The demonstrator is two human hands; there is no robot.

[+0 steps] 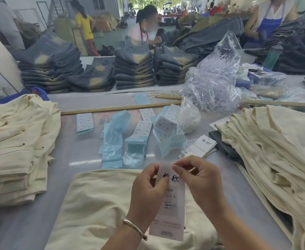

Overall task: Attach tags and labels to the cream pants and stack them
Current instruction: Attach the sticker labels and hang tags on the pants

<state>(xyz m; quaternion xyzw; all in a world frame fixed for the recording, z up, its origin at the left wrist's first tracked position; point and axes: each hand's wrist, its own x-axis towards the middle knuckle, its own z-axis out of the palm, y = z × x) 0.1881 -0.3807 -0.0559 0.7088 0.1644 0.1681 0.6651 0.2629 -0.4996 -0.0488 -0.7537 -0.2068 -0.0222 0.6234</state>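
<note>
Cream pants point(101, 204) lie flat on the table point(72, 152) near the front edge, under both hands. Left hand point(146, 192) and right hand point(200, 179) pinch the top of a long white tag point(169, 210), hanging upright, long axis vertical, print upright.

1. We see both of the person's forearms bare, with no sleeve reaching into view.
2. On the left wrist we note a thin metal bangle point(135, 228), silvery, smooth and plain.
3. The left hand point(146, 192) wears no glove, and we see no ring on it.
4. The right hand point(202, 181) is likewise ungloved, with short nails.
</note>
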